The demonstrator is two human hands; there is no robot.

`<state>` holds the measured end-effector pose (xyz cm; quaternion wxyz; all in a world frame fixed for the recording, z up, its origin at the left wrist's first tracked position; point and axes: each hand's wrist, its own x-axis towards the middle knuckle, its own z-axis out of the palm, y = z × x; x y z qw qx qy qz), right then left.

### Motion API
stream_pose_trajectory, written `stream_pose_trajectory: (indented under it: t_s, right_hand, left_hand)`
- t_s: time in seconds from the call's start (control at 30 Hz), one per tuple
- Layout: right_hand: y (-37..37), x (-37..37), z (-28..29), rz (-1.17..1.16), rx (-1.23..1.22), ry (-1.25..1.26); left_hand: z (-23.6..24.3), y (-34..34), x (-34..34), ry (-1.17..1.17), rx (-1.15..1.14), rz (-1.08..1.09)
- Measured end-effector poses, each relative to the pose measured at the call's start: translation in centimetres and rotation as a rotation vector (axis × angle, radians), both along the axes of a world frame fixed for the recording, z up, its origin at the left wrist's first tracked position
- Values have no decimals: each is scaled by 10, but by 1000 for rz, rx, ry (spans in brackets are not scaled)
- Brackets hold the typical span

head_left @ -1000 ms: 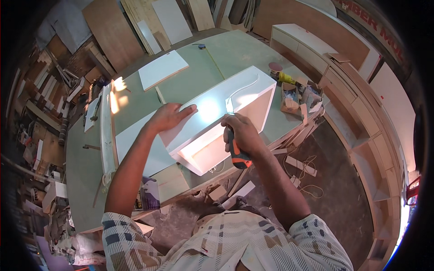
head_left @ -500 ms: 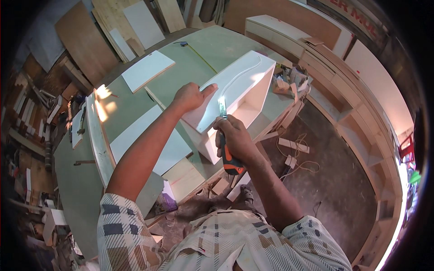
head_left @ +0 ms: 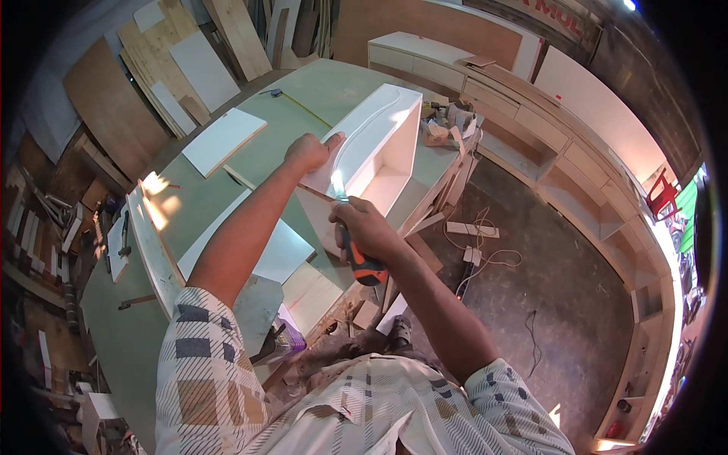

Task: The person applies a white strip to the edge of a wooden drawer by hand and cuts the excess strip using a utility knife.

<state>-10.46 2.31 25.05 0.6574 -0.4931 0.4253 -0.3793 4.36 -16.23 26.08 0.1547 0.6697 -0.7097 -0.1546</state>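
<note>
A white open-fronted box [head_left: 364, 121] lies on the green-topped table, its hollow side facing right. My left hand [head_left: 309, 154] grips its top along the left edge, thumb stretched over the white face. In my right hand [head_left: 365, 226] is a utility knife [head_left: 365, 271] with an orange and black handle, fingers wrapped round it. Its bright blade points away from me and meets the box's near right top edge. A thin white strip [head_left: 368, 112] curves loosely over the top face from near the blade toward the far end.
White panels [head_left: 225, 142] and a tape measure [head_left: 277, 93], its yellow tape drawn out, rest on the green table [head_left: 318, 76]. Offcuts and tools [head_left: 447, 125] pile at the table's right corner. Cables [head_left: 493, 258] lie on the floor. A long wooden cabinet [head_left: 576, 167] curves along the right.
The view has shifted, so table and box sit further left in it. The knife blade stays at the box's edge, its handle tilted somewhat more. Both hands keep their hold.
</note>
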Motion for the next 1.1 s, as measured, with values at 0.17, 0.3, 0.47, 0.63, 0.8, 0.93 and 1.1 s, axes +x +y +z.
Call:
stream_pose_trajectory:
  t_s: [0.17,0.3,0.47,0.63,0.8,0.93,1.1]
  right_hand:
    - [26,36,-13,100,12,45]
    - [61,-1,-35,228,44,82]
    - [74,-69,-89,213,59,399]
    - [67,-96,-85,-15,143,470]
    - [61,-91,-33,-216,-414,703]
    - [56,-76,20,-110,-539,816]
    - [38,-61,52,104,-771,1111]
  left_hand:
    - [-10,-9,9,-20,-12,-14]
    - [-14,-7,8,36,-62,-14]
    - [5,14,4,248,2,-44]
    - [17,30,10,233,39,-244]
    - [-11,9,20,236,-4,-246]
    - [-15,13,21,235,-54,-243]
    - [-8,15,11,157,-33,-232]
